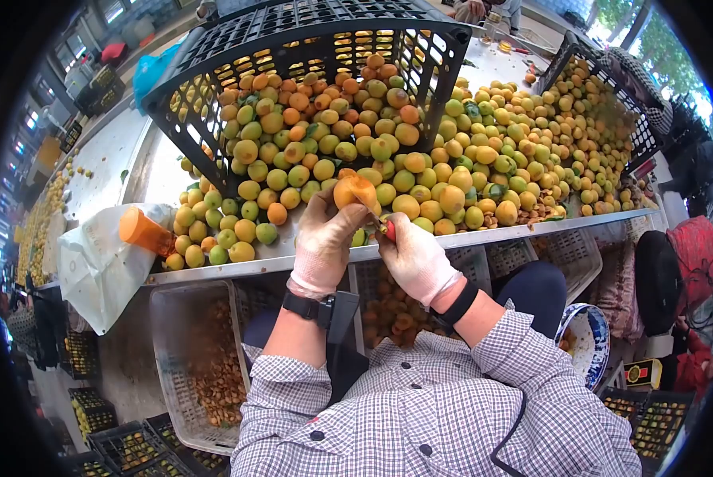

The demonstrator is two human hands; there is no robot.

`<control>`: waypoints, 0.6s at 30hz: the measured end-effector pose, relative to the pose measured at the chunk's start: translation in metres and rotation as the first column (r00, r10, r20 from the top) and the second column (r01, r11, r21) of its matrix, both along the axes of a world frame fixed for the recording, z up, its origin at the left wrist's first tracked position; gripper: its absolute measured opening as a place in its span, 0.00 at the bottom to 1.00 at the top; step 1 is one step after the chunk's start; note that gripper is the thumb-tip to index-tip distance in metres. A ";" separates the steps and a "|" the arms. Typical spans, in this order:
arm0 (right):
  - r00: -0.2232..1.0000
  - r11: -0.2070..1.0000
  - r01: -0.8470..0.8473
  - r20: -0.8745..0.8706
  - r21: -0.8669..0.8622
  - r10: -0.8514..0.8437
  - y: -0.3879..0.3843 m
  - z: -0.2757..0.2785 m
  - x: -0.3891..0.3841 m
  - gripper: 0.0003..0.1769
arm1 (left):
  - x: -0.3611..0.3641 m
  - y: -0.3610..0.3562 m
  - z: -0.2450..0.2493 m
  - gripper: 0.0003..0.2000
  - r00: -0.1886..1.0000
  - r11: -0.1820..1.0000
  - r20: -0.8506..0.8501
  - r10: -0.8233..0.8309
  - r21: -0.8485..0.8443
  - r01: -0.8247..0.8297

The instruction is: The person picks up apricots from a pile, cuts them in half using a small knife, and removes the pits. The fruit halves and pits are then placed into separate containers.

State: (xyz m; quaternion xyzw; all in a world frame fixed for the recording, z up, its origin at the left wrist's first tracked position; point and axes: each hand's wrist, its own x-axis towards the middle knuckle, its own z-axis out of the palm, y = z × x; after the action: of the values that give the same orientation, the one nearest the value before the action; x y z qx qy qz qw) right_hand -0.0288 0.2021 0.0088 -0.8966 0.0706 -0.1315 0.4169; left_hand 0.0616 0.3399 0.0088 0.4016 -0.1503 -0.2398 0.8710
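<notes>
My left hand (323, 242), in a pale glove, is closed on an orange apricot (355, 192) that looks split open, held up above the table's front edge. My right hand (417, 258), also gloved, grips a small red-handled tool (387, 230) close beside the fruit; its working end is mostly hidden by the fingers. Just beyond both hands, yellow, green and orange apricots (452, 199) lie heaped on the metal table (178, 175). More of them spill from a black plastic crate (317, 25) tipped on its side.
At left, an orange cup (146, 230) lies on a white plastic bag (94, 266). Below the table edge stand a pale crate (170, 318) with brown pits and another holding apricot pieces (400, 310). A blue-and-white basin (599, 342) sits by my right knee. Another person's checked sleeve (651, 95) shows far right.
</notes>
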 end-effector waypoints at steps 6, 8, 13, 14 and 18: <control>0.998 1.000 -0.007 -0.055 0.004 0.007 0.000 -0.003 0.006 0.13 | -0.003 -0.003 0.005 0.27 0.997 0.993 0.027 0.078 0.092 -0.080; 0.997 1.000 -0.005 -0.074 0.001 0.005 0.001 -0.002 0.007 0.14 | -0.005 -0.005 0.005 0.27 0.994 0.991 0.014 0.113 0.077 -0.114; 0.998 1.000 -0.006 -0.058 -0.028 0.004 0.000 -0.002 0.010 0.14 | -0.007 -0.003 0.015 0.29 0.946 0.940 0.250 0.207 0.218 -0.263; 0.998 1.000 -0.006 -0.058 -0.029 0.005 0.000 -0.001 0.011 0.14 | -0.006 -0.003 0.013 0.29 0.946 0.940 0.250 0.208 0.217 -0.264; 0.996 0.998 -0.012 -0.083 -0.065 0.007 0.002 0.000 0.016 0.14 | 0.000 -0.002 -0.002 0.28 0.983 0.982 0.094 0.161 0.084 -0.168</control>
State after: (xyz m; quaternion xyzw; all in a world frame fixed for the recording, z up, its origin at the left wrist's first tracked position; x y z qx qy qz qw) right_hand -0.0130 0.2039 0.0091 -0.9148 0.0793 -0.0943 0.3846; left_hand 0.0614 0.3378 0.0072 0.4620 -0.1431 -0.1559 0.8612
